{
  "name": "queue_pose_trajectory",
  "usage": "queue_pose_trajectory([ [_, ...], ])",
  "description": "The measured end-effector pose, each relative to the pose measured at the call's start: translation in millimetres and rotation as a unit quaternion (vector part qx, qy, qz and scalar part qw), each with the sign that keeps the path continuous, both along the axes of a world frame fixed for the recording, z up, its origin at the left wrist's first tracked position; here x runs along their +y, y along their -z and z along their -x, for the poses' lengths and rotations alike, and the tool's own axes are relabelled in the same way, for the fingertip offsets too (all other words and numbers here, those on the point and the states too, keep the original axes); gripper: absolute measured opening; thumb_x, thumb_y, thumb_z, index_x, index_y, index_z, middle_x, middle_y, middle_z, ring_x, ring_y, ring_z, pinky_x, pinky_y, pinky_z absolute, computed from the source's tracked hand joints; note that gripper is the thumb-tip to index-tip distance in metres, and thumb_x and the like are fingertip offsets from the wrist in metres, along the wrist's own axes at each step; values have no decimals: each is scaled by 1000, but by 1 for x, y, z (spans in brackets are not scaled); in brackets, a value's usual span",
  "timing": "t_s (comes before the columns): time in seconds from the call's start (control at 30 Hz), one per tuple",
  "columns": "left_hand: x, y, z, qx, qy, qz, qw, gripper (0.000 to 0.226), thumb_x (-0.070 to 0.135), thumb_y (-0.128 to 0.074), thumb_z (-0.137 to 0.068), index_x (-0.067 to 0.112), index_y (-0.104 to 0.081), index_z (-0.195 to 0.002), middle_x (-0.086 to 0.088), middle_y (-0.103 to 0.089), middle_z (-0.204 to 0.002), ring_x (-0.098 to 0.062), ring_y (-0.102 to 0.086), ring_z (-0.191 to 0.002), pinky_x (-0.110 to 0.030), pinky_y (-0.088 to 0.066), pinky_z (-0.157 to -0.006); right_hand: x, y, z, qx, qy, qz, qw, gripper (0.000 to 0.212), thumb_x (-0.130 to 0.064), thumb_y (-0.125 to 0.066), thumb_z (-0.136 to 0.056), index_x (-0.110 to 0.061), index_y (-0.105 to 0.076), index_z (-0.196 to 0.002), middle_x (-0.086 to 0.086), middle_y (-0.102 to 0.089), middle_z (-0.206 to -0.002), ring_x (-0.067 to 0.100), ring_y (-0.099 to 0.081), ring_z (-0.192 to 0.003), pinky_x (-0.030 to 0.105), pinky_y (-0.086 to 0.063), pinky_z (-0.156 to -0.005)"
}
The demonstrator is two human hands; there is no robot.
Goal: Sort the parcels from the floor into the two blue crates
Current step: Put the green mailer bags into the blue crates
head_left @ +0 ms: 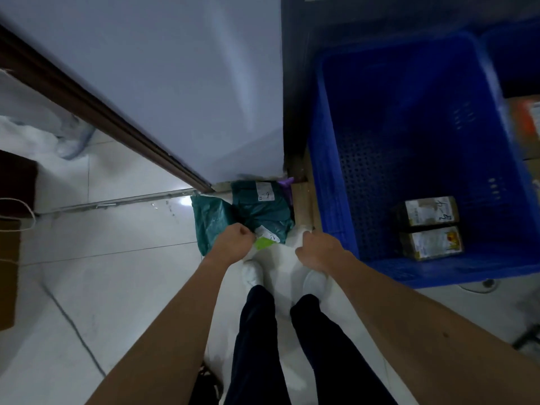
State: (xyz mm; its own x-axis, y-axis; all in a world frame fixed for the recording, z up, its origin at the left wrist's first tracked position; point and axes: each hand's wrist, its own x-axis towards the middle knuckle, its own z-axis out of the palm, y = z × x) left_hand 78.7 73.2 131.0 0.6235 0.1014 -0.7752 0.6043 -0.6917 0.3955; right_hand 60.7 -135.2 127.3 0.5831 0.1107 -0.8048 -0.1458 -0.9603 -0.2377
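Where white tile floor (122, 276) meets a wall (163, 83), teal parcels (260, 209) lie left of a crate (330, 176). Both hands, left (232, 244) and right (318, 251), are clenched on a white parcel (285, 258).

The floor (125, 287) is pale glossy tile crossed by thin grout lines. Two dark green mailer bags (257, 211) lie on it against the foot of a white door (175, 83), overlapping each other. A blue crate (336, 200) stands on the floor just right of them. A brown paper bag (8, 273) sits at the floor's left edge.
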Motion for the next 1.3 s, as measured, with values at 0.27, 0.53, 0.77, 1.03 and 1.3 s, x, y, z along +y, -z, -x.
queue_pose_trajectory([
  [0.27,21,154,-54,39,31,-18,999,32,33,-56,-94,19,-56,-123,-7,-61,-116,-32,-59,-108,-38,-49,-95,35,141,-47,5,68,-1,998,35,-33,-45,-97,-8,-55,-121,13,-58,-122,29,-55,-102,33,-43,-78],
  [0.53,47,319,-113,46,50,-46,997,50,27,-53,-97,5,-39,-141,-19,-49,-139,-37,-52,-123,-38,-43,-103,63,319,-102,-7,155,16,988,36,-33,-49,-97,-14,-50,-127,11,-56,-129,31,-57,-115,32,-42,-82],
  [0.77,50,415,-153,19,41,-84,995,63,23,-55,-96,-2,-28,-148,-25,-35,-150,-41,-38,-136,-39,-34,-110,72,427,-148,-22,333,-49,941,69,-36,-58,-91,-18,-30,-151,13,-47,-145,33,-56,-120,32,-46,-93],
  [1.03,56,467,-176,49,-78,-94,991,66,33,-53,-98,-6,-27,-145,-25,-35,-147,-38,-42,-132,-39,-40,-104,82,480,-174,16,562,-145,814,44,-29,-62,-93,-14,-49,-132,7,-59,-98,25,-63,-91,46,-56,-93],
  [1.3,64,468,-184,45,-149,-1,988,25,23,-57,-94,13,-45,-74,-4,-48,-78,-19,-43,-70,-31,-37,-63,78,485,-172,34,552,-144,820,48,-48,-56,-90,-17,-55,-126,10,-53,-132,29,-57,-110,43,-54,-93],
])
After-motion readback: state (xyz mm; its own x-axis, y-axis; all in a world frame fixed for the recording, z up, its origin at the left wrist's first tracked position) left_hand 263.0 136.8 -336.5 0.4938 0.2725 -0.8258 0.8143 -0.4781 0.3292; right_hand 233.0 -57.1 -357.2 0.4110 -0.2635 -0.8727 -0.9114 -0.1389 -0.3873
